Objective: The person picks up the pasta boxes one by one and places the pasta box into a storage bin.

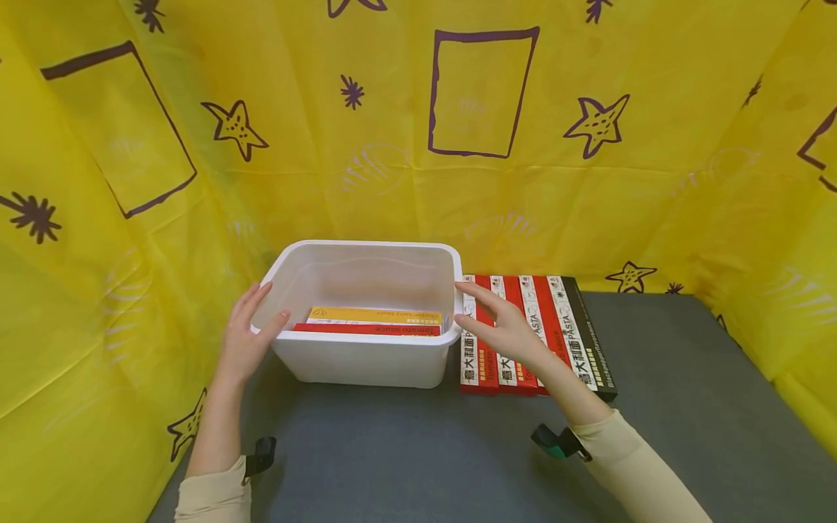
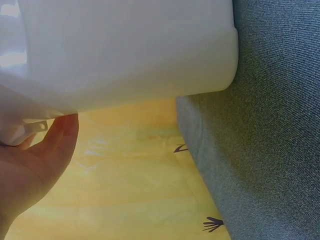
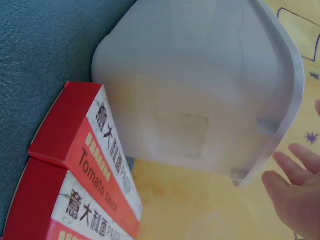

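A white plastic bin (image 1: pixel 366 363) stands on the dark table, left of the middle. Inside lie a yellow box marked chicken curry sauce (image 1: pixel 375 314) and a red tomato sauce box (image 1: pixel 366 329). My left hand (image 1: pixel 245 338) holds the bin's left rim near the front corner; in the left wrist view a finger of the left hand (image 2: pixel 50 155) meets the wall below the rim. At the right rim is my right hand (image 1: pixel 503 327), its fingers spread and relaxed. In the right wrist view, the right hand (image 3: pixel 300 185) appears slightly apart from the bin (image 3: pixel 200 100).
Right of the bin, several red pasta boxes (image 1: pixel 487 363) lie side by side, with a black-edged box (image 1: pixel 591 338) at their right end. The right forearm passes over them. A yellow patterned curtain (image 1: pixel 392 145) surrounds the dark grey table (image 1: pixel 405 457).
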Available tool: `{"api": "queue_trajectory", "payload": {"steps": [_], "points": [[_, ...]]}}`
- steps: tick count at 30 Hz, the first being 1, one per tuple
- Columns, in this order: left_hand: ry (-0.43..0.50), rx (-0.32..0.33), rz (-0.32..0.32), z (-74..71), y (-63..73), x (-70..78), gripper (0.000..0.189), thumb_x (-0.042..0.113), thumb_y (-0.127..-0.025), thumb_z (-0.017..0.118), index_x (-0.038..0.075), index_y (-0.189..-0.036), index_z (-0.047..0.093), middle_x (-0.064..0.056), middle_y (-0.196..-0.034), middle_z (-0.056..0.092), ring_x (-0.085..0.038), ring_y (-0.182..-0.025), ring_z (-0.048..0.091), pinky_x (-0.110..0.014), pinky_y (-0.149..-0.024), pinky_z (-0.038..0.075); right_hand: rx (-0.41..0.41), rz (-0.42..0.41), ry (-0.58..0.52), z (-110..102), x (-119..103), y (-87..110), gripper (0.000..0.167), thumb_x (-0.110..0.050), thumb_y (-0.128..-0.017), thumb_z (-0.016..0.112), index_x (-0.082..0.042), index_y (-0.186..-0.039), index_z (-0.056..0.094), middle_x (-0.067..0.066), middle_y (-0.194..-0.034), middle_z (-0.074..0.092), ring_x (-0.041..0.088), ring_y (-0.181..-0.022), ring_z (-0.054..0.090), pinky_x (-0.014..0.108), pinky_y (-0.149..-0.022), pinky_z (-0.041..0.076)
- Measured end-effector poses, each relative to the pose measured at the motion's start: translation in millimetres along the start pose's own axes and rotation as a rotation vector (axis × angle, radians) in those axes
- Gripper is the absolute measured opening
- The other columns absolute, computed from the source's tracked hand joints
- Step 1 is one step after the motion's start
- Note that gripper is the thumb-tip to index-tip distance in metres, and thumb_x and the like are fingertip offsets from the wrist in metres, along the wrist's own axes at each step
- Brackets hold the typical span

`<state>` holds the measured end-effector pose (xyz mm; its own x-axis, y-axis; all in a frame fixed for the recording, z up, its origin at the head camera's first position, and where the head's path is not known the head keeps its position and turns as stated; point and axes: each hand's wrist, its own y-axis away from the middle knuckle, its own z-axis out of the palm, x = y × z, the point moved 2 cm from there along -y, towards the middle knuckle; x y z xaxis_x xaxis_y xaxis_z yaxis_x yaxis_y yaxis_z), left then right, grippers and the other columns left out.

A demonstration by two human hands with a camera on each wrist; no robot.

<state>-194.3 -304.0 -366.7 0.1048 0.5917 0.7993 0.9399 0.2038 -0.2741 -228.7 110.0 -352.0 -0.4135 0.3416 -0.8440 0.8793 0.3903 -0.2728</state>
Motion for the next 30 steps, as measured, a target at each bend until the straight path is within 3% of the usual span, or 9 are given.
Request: {"api": "queue_trajectory", "payload": {"steps": [13,20,26,30], "points": [[0.003,0.016,0.009,-0.6,0.9,-0.6,0.067,0.035,-0.092,0.063,0.016,-0.151,0.039,-0.012,-0.159,0.024,-0.041,-0.143,0.019,-0.074,-0.104,0.015,-0.007,0.065,-0.093,-13.5,20.9,13.3,0.061,-0.030,-0.090,0.072,-0.023,-0.145,0.046,0.004,-0.149,0.043,0.035,-0.137,0.039,0.051,-0.104,0.039],[0.010,0.017,0.011,0.2,0.4,-0.9,0.066,0.035,-0.092,0.062,0.016,-0.151,0.039,-0.013,-0.159,0.024,-0.041,-0.143,0.019,-0.074,-0.104,0.014,0.010,0.091,-0.096,-23.8,34.2,23.7,0.065,-0.031,-0.089,0.072,-0.020,-0.146,0.044,0.007,-0.149,0.042,0.033,-0.136,0.039,0.057,-0.105,0.036],[0.001,0.018,0.015,1.3,-0.3,-1.0,0.066,0.035,-0.092,0.062,0.016,-0.151,0.039,-0.013,-0.159,0.024,-0.041,-0.143,0.019,-0.074,-0.104,0.014,0.029,0.136,-0.089,-32.8,45.7,36.0,0.068,-0.030,-0.088,0.073,-0.019,-0.147,0.042,0.008,-0.149,0.042,0.035,-0.134,0.040,0.055,-0.102,0.041],[0.005,0.022,0.022,1.9,-1.5,-1.4,0.066,0.034,-0.092,0.062,0.015,-0.150,0.039,-0.013,-0.158,0.024,-0.041,-0.143,0.020,-0.074,-0.105,0.014,0.037,0.138,-0.087,-39.1,53.3,44.0,0.068,-0.027,-0.089,0.073,-0.016,-0.148,0.041,0.010,-0.149,0.042,0.033,-0.136,0.038,0.059,-0.106,0.034]]}}
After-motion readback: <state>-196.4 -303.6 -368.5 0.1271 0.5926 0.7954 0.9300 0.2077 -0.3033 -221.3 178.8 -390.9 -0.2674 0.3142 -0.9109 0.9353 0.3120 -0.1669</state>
